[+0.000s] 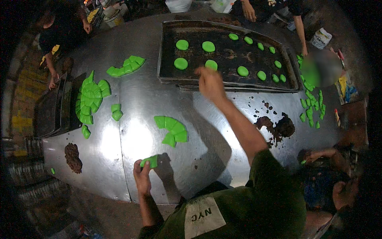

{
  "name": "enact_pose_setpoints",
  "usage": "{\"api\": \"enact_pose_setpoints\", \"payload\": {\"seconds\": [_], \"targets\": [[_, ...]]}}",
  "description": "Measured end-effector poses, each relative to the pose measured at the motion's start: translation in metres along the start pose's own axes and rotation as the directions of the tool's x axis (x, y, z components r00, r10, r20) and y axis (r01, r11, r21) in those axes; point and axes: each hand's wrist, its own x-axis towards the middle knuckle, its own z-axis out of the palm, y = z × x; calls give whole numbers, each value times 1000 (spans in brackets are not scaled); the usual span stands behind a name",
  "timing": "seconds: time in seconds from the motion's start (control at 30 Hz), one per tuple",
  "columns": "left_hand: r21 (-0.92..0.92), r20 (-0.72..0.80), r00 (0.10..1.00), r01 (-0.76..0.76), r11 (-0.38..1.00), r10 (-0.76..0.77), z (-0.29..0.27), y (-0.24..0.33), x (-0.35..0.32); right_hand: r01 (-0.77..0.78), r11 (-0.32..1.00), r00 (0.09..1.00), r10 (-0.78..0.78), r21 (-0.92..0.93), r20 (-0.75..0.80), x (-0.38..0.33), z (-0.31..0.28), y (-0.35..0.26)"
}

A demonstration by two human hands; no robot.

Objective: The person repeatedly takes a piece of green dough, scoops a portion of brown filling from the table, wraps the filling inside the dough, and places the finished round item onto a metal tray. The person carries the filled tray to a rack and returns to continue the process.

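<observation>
Left hand (142,177) pinches a green dough piece (149,161) at the near edge of the steel table (199,131), fingers closed on it. Right hand (209,83) reaches fwd to the dark tray (230,55), blurred, so grip can't be told; green discs (211,64) lie just beyond it. More cut green pieces (172,129) sit betw. the hands.

Right hand (210,83) is motion-blurred at the near rim of the baking tray (169,75); fingers unreadable, can't tell if it holds anything. Left hand (142,175) covers the lower end of a green dough piece (150,161). Blurred patch (323,67) hides the table's (131,139) far right corner. Top edge cuts off the white buckets (179,4) and people there. Picture corners go black. Small green bits (312,107) on the right too small to make out shapes.
</observation>
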Motion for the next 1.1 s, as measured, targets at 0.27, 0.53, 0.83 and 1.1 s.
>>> {"api": "enact_pose_setpoints", "payload": {"seconds": [0.27,0.53,0.83,1.1], "targets": [[-26,461,819,-373,927,342,-9,89,-96,-214,579,871,-252,787,422,-187,-94,-242],[-311,-138,682,-718,622,718,39,84,-149,76,629,997,-23,774,-78,-229,-129,-321],[-289,113,983,-107,951,145,46,77,-162,-172,713,970,0,680,245,-236,-170,-292],[-355,512,826,454,817,-236,118,-6,-103,-39,999,822,18,25,569,-292,-132,-210]]}}
